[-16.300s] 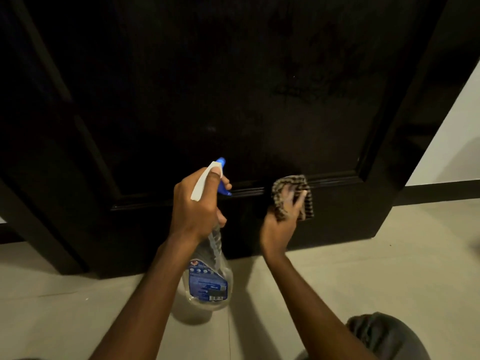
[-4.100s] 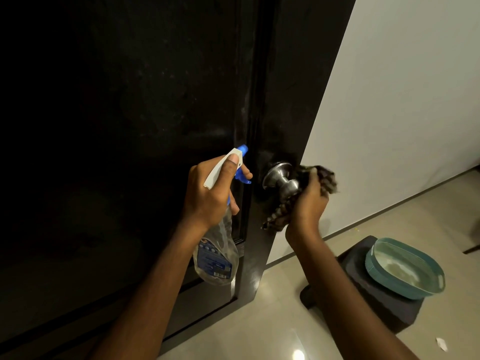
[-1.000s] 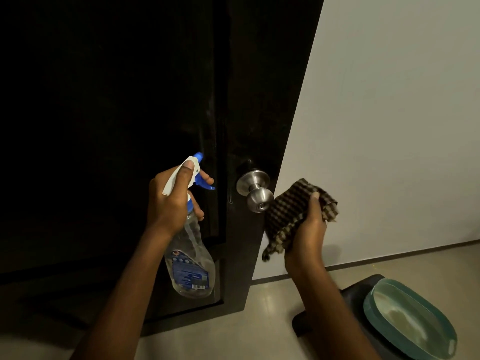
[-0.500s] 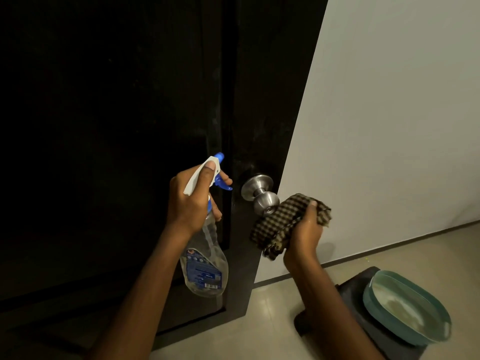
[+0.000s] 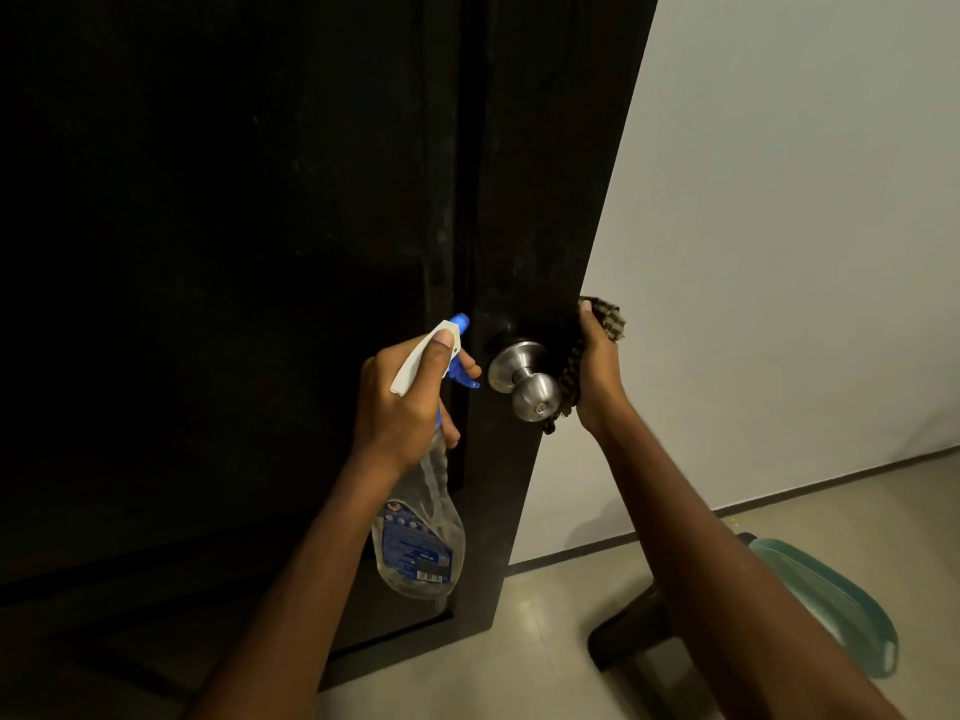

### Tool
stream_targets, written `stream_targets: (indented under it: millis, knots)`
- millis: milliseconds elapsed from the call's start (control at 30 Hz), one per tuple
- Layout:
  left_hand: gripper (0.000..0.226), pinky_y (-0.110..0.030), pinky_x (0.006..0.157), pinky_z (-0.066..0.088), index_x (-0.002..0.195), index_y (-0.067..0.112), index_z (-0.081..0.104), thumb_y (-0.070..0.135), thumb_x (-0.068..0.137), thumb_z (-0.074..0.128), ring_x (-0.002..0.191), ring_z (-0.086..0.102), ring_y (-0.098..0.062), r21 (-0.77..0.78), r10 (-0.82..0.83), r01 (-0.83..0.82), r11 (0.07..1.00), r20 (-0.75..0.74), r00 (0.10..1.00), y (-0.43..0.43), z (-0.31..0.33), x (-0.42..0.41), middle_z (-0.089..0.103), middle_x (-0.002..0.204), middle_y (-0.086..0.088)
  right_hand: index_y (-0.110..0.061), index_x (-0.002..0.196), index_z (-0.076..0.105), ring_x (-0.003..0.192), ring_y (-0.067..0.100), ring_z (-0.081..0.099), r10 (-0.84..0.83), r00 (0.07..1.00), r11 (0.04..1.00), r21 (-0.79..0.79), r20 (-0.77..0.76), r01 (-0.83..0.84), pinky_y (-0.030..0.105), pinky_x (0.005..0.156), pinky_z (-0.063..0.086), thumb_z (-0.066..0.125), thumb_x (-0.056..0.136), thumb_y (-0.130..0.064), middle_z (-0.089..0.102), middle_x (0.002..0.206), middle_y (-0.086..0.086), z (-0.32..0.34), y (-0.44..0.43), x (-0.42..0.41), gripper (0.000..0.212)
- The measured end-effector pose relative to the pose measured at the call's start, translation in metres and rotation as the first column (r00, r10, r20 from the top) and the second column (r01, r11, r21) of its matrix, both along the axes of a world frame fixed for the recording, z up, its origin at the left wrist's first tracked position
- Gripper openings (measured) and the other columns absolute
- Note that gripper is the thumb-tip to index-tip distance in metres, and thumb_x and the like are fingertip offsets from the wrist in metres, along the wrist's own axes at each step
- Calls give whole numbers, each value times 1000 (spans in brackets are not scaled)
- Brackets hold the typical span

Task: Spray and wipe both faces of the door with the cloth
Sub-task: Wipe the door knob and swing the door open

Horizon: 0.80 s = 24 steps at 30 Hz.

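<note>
A tall black door (image 5: 260,252) fills the left and middle of the view, with a steel knob (image 5: 524,379) near its right edge. My left hand (image 5: 410,402) grips the neck of a clear spray bottle (image 5: 418,532) with a white and blue trigger head, held just left of the knob, the nozzle toward the door. My right hand (image 5: 597,371) holds a brown checked cloth (image 5: 608,317) against the door's right edge, right beside the knob. Part of the cloth hangs down behind the knob.
A pale wall (image 5: 779,226) stands to the right of the door, with a dark skirting at its foot. On the tiled floor (image 5: 545,641) at lower right sits a dark stool (image 5: 623,641) bearing a teal basin (image 5: 831,605), partly hidden by my right arm.
My right hand has lifted the cloth from below the knob up to the door's edge beside it. The spray bottle has stayed in my left hand by the knob.
</note>
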<state>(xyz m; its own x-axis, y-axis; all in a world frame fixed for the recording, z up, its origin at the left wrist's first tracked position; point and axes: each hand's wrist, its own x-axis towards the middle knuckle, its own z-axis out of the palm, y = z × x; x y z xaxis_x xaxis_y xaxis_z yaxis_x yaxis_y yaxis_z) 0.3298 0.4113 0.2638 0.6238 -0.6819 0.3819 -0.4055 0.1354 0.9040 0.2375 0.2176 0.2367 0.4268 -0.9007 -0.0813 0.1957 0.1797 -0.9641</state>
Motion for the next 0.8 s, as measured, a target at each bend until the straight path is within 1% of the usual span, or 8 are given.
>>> stream_targets:
  millis: [133,233,300,467,500,600,700,800]
  knots:
    - [59,-26,43,48,83,9,69,57,92,36,35,59,-26,22,53,-53,998,-4,999,4,0,-18,73,78,-12,-20,117,66,114,20,67,34,999,999,-24,-14,-34,45,106,50,47,104,-42,71,120,3,2,-7,-3,32]
    - [52,-25,43,48,85,9,68,48,97,37,36,59,-26,42,113,-114,993,16,993,6,0,-40,73,77,-14,-22,111,66,114,21,66,71,997,997,-9,-24,-71,44,106,49,47,105,-40,70,118,3,6,-7,-8,26]
    - [50,-25,43,48,85,9,68,46,97,36,36,59,-26,45,161,-162,986,12,987,7,-1,-55,73,78,-9,-21,106,66,114,25,65,88,996,996,-3,-15,-88,44,105,50,47,105,-37,71,114,4,9,-7,-13,24]
    - [51,-25,46,50,86,9,68,44,103,36,36,60,-25,48,277,-277,960,5,961,11,-3,-95,68,60,-11,-16,110,67,113,26,67,177,984,984,13,10,-177,42,102,52,48,105,-38,72,117,9,2,3,-48,30]
    - [51,-25,46,50,86,8,68,44,102,36,36,60,-25,47,301,-301,953,0,954,12,-3,-104,69,61,-10,-16,108,68,110,27,68,206,979,978,20,3,-206,43,100,53,48,104,-38,73,113,8,0,6,-59,30]
    - [49,-31,46,52,88,9,67,45,98,35,37,60,-26,31,358,-357,934,-16,934,21,-4,-129,73,78,-13,-13,101,70,97,29,70,307,951,951,42,-25,-306,46,92,54,51,103,-37,73,99,10,-7,12,-87,31]
    - [50,-34,47,52,87,11,67,47,99,35,38,61,-27,34,412,-412,911,-21,911,38,-7,-155,71,77,-20,-8,115,68,101,33,69,373,926,925,105,-61,-366,52,95,53,54,101,-41,71,110,18,-18,17,-113,38]
    - [54,-31,46,51,86,13,68,53,96,35,38,60,-30,57,452,-449,891,-36,891,57,-12,-187,67,68,-28,-13,124,67,107,31,70,390,919,901,227,-54,-369,50,96,54,56,99,-45,73,117,12,-28,23,-141,42]
